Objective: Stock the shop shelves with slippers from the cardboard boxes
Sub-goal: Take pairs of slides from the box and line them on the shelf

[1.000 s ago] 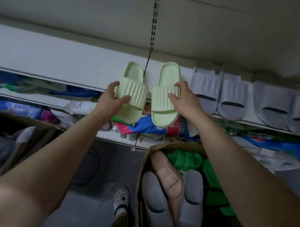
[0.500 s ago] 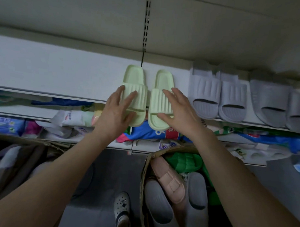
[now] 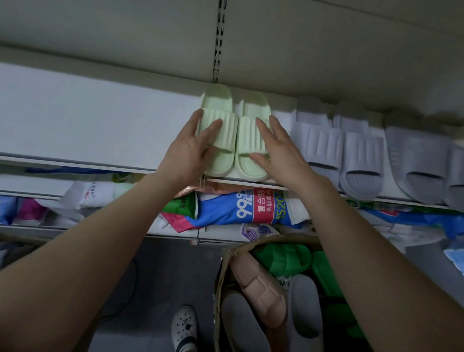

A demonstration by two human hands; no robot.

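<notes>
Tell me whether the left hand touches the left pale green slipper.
Touching. Head view shows the left hand, fingers straight, resting on the pale green slipper.

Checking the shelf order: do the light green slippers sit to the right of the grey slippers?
No, the light green slippers lie on the shelf to the left of the grey slippers.

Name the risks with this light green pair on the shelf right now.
The toes of the light green slippers reach the front edge of the shelf. Once the left hand and right hand lift, they might slide off toward the cardboard box. Pushing rightward could also nudge the neighbouring lavender slippers.
</notes>
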